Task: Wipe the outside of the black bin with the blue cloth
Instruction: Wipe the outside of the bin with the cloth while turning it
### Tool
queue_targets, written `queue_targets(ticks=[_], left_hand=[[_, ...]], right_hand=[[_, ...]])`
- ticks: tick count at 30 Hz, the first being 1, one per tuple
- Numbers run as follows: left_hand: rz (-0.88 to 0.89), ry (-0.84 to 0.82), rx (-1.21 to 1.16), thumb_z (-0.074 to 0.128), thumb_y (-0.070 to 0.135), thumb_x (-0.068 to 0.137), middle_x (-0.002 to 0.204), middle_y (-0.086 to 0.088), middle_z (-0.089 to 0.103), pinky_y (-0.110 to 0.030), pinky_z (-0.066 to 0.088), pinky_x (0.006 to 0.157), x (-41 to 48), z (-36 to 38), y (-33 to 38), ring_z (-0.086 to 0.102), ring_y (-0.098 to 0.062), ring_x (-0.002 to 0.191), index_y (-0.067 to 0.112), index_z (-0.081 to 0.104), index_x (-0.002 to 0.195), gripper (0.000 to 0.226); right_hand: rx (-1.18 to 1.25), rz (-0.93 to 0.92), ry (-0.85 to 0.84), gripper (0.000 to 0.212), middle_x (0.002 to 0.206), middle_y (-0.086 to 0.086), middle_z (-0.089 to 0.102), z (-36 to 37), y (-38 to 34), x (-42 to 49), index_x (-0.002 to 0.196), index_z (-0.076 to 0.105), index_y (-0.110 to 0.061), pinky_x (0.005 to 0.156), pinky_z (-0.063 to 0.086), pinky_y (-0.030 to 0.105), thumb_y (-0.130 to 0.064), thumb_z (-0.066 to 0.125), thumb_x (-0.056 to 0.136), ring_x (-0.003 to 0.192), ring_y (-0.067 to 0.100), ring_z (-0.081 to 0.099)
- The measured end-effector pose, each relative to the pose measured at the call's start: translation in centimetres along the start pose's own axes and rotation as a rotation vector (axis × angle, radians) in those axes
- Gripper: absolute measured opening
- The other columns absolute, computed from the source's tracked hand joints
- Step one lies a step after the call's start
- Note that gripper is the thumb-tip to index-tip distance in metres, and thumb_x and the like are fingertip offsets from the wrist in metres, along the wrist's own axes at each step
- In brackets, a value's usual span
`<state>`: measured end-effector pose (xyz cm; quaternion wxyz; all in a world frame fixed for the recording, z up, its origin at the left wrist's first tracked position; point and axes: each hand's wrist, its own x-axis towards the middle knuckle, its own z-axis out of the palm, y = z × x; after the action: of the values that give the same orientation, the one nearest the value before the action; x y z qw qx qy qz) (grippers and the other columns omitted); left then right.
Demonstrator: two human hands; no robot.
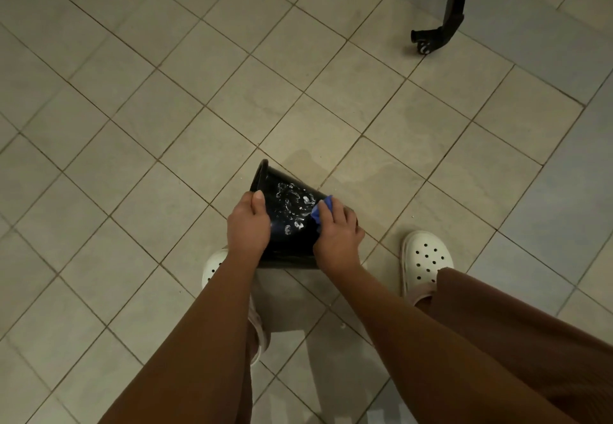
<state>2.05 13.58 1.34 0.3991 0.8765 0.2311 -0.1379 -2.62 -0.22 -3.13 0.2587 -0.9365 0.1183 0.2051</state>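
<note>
Midway through the wipe, we gripped the black bin, tipped sideways over the tiled floor, in our left hand while our right hand clutched the blue cloth against its wall; next, we judged, a stroke across the white smears was called for.

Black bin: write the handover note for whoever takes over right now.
Left hand grips the black bin toward its rim end, steadying it.
Right hand holds the blue cloth against the bin's outer wall, toward the base.
The bin is tipped on its side between the feet, with its rim pointing away and to the left.
Done: the cloth is on the wall, so wiping has begun.
Left: white smears cover the upward-facing wall. The under side is hidden, so check it.
</note>
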Motion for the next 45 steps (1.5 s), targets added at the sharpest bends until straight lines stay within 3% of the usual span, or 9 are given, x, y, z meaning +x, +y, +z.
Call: queue_targets(ticks=[6,12,16,19,25,30,33,40,45], left_hand=[[0.069,0.012,0.043,0.036,0.03,0.106,0.067,0.002,0.048,-0.026,0.033,0.056,-0.9,0.2,0.1,0.045,-0.01,0.063,0.012,0.052,0.087,0.031],[0.049,0.009,0.064,0.036,0.034,0.106,0.072,0.003,0.052,-0.029,0.037,0.062,-0.7,0.3,0.0,0.05,-0.013,0.069,0.012,0.056,0.091,0.033],[-0.001,0.018,-0.001,0.034,0.034,0.106,0.082,-0.003,0.056,-0.033,0.043,0.074,-0.5,0.1,-0.5,0.056,-0.023,0.084,0.006,0.059,0.101,0.038],[-0.024,0.031,-0.03,0.033,0.035,0.106,0.091,-0.007,0.06,-0.037,0.047,0.08,-0.3,0.0,-0.5,0.059,-0.025,0.091,0.007,0.06,0.106,0.039],[-0.105,0.039,-0.075,0.032,0.035,0.106,0.09,-0.006,0.059,-0.04,0.049,0.08,0.1,0.0,-0.4,0.06,-0.026,0.092,0.009,0.058,0.103,0.037],[-0.209,0.014,-0.142,0.03,0.035,0.107,0.097,-0.009,0.06,-0.04,0.048,0.082,0.6,0.0,-0.4,0.059,-0.027,0.095,0.01,0.057,0.108,0.037],[-0.236,0.026,-0.176,0.03,0.034,0.107,0.097,-0.009,0.06,-0.039,0.047,0.082,0.6,-0.1,-0.6,0.059,-0.028,0.096,0.01,0.056,0.106,0.036],[-0.186,0.032,-0.124,0.03,0.036,0.106,0.101,-0.012,0.062,-0.041,0.05,0.083,0.6,0.1,-0.2,0.06,-0.028,0.096,0.007,0.059,0.113,0.041],[-0.167,0.011,-0.101,0.029,0.035,0.106,0.103,-0.013,0.061,-0.046,0.052,0.088,0.4,0.0,0.0,0.06,-0.03,0.099,0.009,0.057,0.116,0.04]], right_hand=[[0.065,0.056,-0.176,0.056,0.146,-0.004,0.031,-2.2,1.9,4.5,0.139,0.035,-0.026,0.095,0.034,0.046,-0.008,0.047,0.087,0.127,0.025,0.031],[0.152,0.334,-0.145,0.051,0.141,0.004,0.035,-1.1,2.6,2.3,0.136,0.038,-0.023,0.099,0.035,0.047,-0.011,0.047,0.088,0.124,0.029,0.032],[0.048,0.143,-0.026,0.065,0.148,-0.001,0.024,-0.3,0.6,0.9,0.141,0.031,-0.025,0.1,0.03,0.045,-0.013,0.056,0.082,0.128,0.025,0.026],[0.053,0.024,-0.076,0.065,0.152,-0.003,0.021,-0.5,2.2,2.1,0.143,0.029,-0.027,0.101,0.029,0.046,-0.012,0.053,0.085,0.133,0.023,0.023],[0.247,0.257,0.036,0.067,0.153,0.001,0.016,0.5,1.6,0.0,0.143,0.028,-0.024,0.107,0.031,0.05,-0.008,0.052,0.083,0.137,0.029,0.017],[0.151,0.121,0.034,0.081,0.158,-0.001,-0.003,2.2,-1.1,-2.8,0.149,0.013,-0.025,0.113,0.012,0.052,-0.01,0.057,0.083,0.144,0.028,-0.004],[0.114,0.026,-0.037,0.077,0.158,-0.004,0.004,1.0,0.2,-0.5,0.148,0.016,-0.027,0.114,0.012,0.051,-0.009,0.055,0.084,0.144,0.023,-0.002],[0.184,0.301,0.019,0.078,0.156,0.0,0.005,1.0,-1.1,-1.1,0.146,0.018,-0.025,0.11,0.024,0.051,-0.011,0.058,0.081,0.14,0.027,0.008],[0.042,0.061,-0.047,0.086,0.157,-0.003,-0.005,1.2,-2.4,-1.0,0.15,0.01,-0.025,0.113,0.012,0.055,-0.012,0.061,0.082,0.144,0.027,-0.003]])
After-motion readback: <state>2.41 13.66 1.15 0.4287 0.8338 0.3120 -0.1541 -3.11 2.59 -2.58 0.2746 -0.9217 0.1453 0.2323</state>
